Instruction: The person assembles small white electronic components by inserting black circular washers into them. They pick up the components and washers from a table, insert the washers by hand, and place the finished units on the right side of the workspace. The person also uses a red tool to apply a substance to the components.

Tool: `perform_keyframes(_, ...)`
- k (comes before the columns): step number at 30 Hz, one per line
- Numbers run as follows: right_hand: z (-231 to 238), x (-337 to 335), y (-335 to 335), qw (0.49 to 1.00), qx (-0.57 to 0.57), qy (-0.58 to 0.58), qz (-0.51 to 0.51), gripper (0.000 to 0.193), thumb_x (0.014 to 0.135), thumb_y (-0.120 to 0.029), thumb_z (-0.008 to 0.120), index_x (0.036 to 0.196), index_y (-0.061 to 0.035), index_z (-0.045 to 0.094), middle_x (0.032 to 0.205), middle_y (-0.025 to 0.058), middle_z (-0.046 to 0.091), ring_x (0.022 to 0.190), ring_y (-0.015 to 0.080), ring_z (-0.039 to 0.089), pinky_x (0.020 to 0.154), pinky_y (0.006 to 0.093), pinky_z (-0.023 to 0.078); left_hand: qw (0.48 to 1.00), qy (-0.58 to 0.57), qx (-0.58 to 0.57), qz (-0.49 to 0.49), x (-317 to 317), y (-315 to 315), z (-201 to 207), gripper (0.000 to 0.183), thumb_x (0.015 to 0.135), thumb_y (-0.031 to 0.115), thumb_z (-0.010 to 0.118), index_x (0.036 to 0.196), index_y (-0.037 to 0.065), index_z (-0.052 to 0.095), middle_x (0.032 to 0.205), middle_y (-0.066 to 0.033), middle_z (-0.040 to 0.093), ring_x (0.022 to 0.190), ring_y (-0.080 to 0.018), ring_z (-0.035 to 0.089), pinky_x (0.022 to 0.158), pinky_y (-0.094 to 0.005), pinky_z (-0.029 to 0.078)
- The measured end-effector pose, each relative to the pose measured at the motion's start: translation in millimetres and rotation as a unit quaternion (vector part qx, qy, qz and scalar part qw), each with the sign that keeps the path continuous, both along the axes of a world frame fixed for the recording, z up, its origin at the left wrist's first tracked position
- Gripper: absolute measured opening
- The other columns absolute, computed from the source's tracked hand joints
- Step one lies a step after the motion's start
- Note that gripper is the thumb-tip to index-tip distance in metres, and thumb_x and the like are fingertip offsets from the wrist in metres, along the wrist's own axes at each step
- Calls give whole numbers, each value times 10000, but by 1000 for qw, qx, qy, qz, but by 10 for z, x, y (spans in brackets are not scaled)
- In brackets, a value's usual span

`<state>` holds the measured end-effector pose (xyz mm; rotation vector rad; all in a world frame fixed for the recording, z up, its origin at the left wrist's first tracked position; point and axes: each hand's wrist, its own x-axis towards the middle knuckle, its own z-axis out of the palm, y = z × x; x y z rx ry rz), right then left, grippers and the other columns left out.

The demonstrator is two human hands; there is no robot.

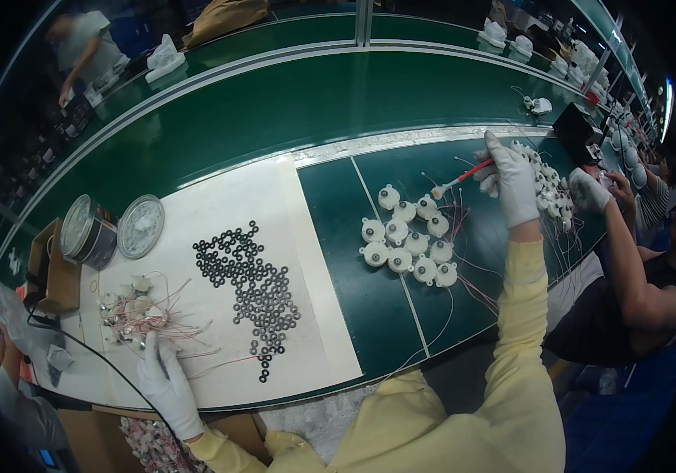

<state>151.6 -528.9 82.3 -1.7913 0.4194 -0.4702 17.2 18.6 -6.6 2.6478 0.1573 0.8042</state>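
My right hand, in a white glove, grips a small brush by its red handle. The pale bristle end is above the far edge of a group of round white motors with dark centres, spread on the green table. Thin red and white wires trail from them to the right. My gloved left hand is at the near side of a tangled pile of white motors and wires. Its fingers are bent at the pile; whatever is between the fingertips is too small to make out.
Many black rings lie on the white sheet. At the left stand a tin, a round lid and a cardboard box. More motors lie right, beside a co-worker's gloved hand. A black cable crosses near my left hand.
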Motion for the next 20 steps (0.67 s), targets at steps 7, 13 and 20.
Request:
perform_keyframes(7,-168,106,22,999,21,26,30,577,952,-570,658,959,5,707,682,87,684,458,78,589,403,180,374,1000,6,-3,-5,-11,0,25,363,990,66,579,1350,29,612,943,-159,646,866,-327,578,800,-443,467)
perform_keyframes(13,-193,115,44,998,2,37,43,577,964,-565,641,978,9,694,705,98,692,481,77,602,411,177,381,1000,3,-6,-6,-8,12,9,364,986,65,579,1347,35,615,933,-159,640,863,-332,576,799,-447,464)
perform_keyframes(20,-204,109,3,997,-8,18,77,559,987,-542,617,1007,13,685,727,102,697,495,90,613,439,178,404,1000,15,-12,5,-18,19,6,368,985,65,580,1350,36,614,925,-160,630,866,-332,573,799,-450,461)
